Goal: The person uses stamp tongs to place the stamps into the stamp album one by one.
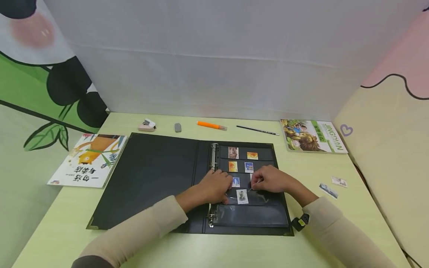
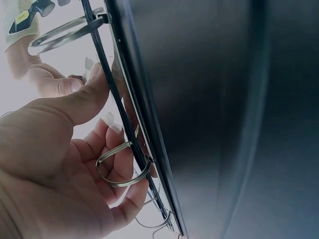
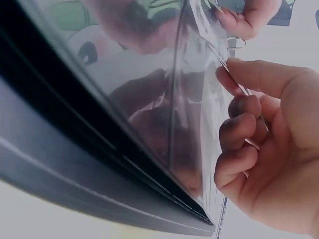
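An open black ring binder lies on the table with a black stock page of clear pocket strips on its rings. My left hand rests on the page beside the rings, thumb and fingertips apart. Farther right on the page, my right hand pinches a thin shiny tool, apparently tweezers, between thumb and fingers. Its tip is near a grey portrait stamp in the fourth row, between the hands. Clear film stands out close to the right fingertips. Several colourful stamps sit in the upper rows.
Two loose stamps lie right of the binder. Behind it are a stapler, grey eraser, orange marker and pencil. One book lies at left, another at back right. A white partition stands behind.
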A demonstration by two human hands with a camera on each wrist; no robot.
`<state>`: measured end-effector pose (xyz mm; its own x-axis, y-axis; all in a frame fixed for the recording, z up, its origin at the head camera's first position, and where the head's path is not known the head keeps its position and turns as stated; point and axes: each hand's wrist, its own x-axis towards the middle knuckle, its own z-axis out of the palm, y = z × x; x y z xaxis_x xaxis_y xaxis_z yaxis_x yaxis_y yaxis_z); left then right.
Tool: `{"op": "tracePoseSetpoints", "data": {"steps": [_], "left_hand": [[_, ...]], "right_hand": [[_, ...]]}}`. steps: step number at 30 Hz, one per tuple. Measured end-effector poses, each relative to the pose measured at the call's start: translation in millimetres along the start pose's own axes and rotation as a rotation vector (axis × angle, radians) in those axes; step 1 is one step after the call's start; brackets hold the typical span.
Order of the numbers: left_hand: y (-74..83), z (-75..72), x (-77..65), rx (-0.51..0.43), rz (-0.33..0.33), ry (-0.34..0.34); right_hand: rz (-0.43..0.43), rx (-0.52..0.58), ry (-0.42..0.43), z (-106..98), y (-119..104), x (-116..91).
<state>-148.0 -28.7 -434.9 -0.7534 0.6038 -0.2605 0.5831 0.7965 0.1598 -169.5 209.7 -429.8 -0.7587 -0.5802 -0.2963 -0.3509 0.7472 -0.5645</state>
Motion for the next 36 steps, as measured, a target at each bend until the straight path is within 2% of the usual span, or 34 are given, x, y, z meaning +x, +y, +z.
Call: {"op": "tracePoseSetpoints", "data": {"steps": [6,12,22,36], "left_hand": [[-0.2,0.8,0.8,-0.003,0.007,-0.001],[0.0,-1.2,1.0,-0.006,0.007,-0.007],[0.0,-2.7,0.7,-0.004,0.015,-0.018],[-0.1,-3.1,1.1,0.0,0.022,-0.014]], "right_hand": [[-0.026,0.016,-0.069,-6.2,4.8,2.2],[0.001,0.034,-0.049,-9.2,6.4,6.1],[0.076,0.03,-0.071,-10.5,6.2,9.4],[-0.006,0.023,-0.109,-8.3,5.1,10.8]]}}
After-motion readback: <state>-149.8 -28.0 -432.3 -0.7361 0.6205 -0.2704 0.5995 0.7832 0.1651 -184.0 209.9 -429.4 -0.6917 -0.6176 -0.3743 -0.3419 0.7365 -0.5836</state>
